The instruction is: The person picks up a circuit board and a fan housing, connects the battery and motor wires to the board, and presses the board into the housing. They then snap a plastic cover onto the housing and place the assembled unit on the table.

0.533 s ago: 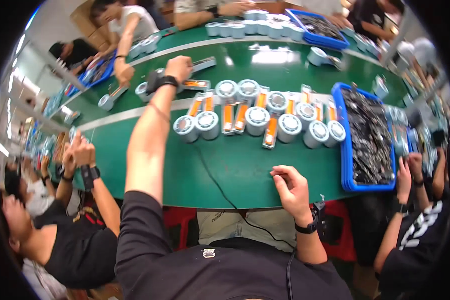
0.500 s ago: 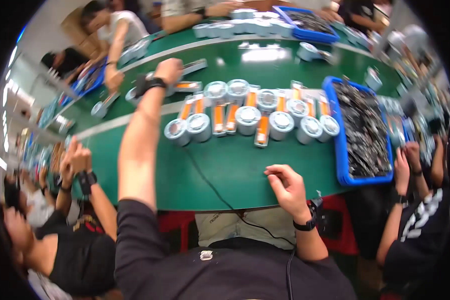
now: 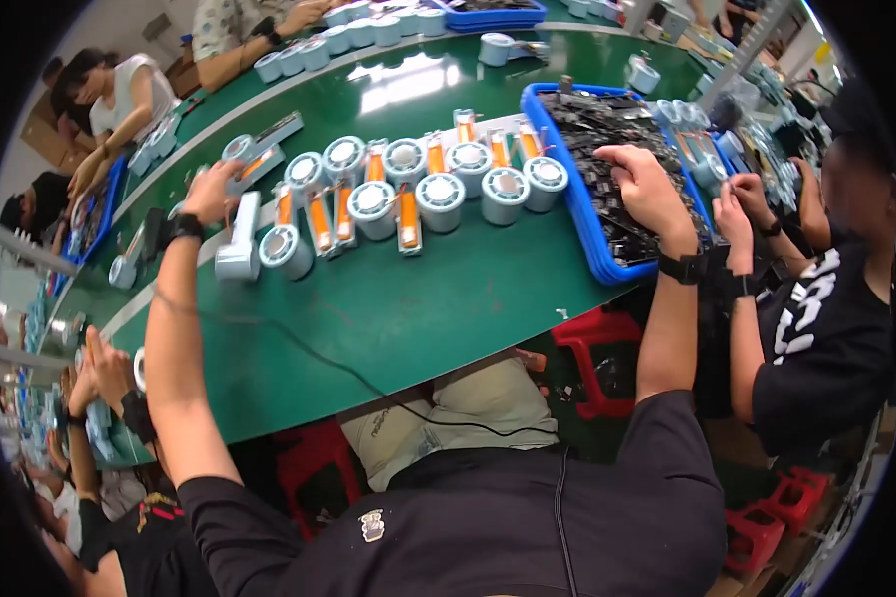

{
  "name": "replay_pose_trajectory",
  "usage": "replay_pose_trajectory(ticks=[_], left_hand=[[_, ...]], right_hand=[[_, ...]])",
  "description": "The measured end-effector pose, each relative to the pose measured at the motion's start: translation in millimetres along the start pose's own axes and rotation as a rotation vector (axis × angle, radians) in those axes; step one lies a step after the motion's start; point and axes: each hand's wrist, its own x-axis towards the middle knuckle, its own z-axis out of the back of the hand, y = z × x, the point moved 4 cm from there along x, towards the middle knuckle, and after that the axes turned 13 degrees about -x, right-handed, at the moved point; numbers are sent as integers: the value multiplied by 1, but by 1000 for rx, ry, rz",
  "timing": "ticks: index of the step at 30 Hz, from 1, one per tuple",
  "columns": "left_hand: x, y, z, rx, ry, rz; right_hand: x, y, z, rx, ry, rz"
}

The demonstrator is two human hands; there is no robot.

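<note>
My left hand [image 3: 212, 192], fingers bent, is closed around the covered end of a light-blue handheld fan [image 3: 261, 165] with an orange battery in its handle. Beside that wrist lies another light-blue fan unit [image 3: 237, 261] with its handle pointing away. My right hand [image 3: 649, 194] hovers over a blue tray [image 3: 589, 239] filled with small black parts [image 3: 617, 129]. Its fingers are half curled, thumb and forefinger apart, with nothing visible between them. Between my hands stand rows of light-blue fan units [image 3: 371, 202], round ends up, some with orange batteries [image 3: 408, 214] showing.
A black cable [image 3: 309, 350] crosses the green table [image 3: 398, 308] near me. Co-workers sit at both sides and across, including a person in black [image 3: 816, 328] at my right. Red stools [image 3: 599, 358] stand below the table edge. More fan units [image 3: 363, 33] line the far side.
My right hand has moved from the table's front edge to above the black parts in the blue tray. My view has turned right, shifting the scene left. My left hand remains among the fan units.
</note>
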Motion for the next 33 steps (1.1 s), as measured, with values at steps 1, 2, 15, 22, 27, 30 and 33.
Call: replay_pose_trajectory(ticks=[1,2,15,22,27,30,33], left_hand=[[0,4,2,-6,-56,-55],[2,8,-2,-15,-77,-58],[-39,-113,58,53,-264,236],[-136,-269,71,-206,-99,-468],[-170,-325,-17,-204,44,-614],[-171,-322,-35,-154,30,-708],[-175,-314,-7,-455,-140,-744]], right_hand=[[3,-1,-3,26,6,34],[1,-6,-6,-8,71,67],[-16,5,-22,-150,26,-17],[-1,1,-18,-321,138,43],[7,-7,-7,-204,112,-43],[3,-30,-6,-163,119,-77],[8,-29,-3,-137,77,-75]])
